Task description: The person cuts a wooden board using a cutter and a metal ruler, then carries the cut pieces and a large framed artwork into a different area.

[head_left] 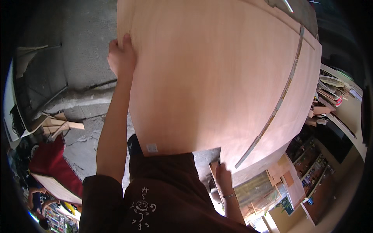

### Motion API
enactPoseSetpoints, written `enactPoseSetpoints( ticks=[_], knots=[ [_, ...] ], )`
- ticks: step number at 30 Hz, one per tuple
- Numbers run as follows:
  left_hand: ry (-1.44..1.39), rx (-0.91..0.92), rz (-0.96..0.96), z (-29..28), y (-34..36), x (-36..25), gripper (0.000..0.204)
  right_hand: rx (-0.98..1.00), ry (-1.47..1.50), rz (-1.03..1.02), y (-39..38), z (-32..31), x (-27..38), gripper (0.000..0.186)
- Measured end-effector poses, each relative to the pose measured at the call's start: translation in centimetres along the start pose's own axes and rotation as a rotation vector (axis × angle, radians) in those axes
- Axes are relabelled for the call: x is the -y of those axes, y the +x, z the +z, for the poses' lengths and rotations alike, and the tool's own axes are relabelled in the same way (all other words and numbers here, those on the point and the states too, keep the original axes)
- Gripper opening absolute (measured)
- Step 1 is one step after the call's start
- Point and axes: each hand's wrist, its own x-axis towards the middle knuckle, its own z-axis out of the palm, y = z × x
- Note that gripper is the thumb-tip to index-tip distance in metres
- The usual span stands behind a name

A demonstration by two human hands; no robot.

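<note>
A large sheet of plywood with pale reddish-brown grain fills the middle, close against my body. My left hand is closed on its left edge, thumb on the upper face and fingers curled beneath. My right hand is closed at the near edge, just beside a step in the wood's outline. What its fingers hold is hidden. A long, thin metal strip, worn and spotted, lies across the right part of the plywood. Near the left corner is a small pale label.
Rough concrete floor lies to the left, with scrap wood and a dark red cloth. Another person's arms show at the lower left. Piled offcuts and a cluttered shelf stand on the right.
</note>
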Motion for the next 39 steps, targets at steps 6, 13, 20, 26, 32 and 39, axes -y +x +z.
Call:
enactPoseSetpoints(
  ticks=[6, 13, 20, 26, 32, 39],
  knots=[
    [-0.007, 0.022, -0.011, -0.4, 0.1, 0.1, 0.054, -0.545, 0.203, -0.390, 20.9, -19.9, 22.9, 0.018],
    [-0.052, 0.065, -0.025, -0.2, -0.1, -0.5, 0.053, -0.695, 0.133, -0.434, 37.3, -29.9, 35.7, 0.027],
    [-0.102, 0.037, -0.027, 0.0, 0.2, 0.3, 0.048, -0.629, 0.045, -0.399, 37.6, -30.1, 36.7, 0.030],
    [-0.147, 0.052, -0.056, 0.3, 0.3, 0.5, 0.047, -0.621, -0.009, -0.378, 37.6, -30.4, 36.9, 0.031],
    [-0.189, 0.045, -0.054, 0.3, 0.3, 0.6, 0.048, -0.610, -0.101, -0.385, 37.8, -31.5, 37.5, 0.028],
    [-0.157, 0.015, -0.090, 0.2, 0.2, 0.2, 0.047, -0.340, -0.079, -0.336, 35.7, -33.2, 39.0, 0.020]
  ],
)
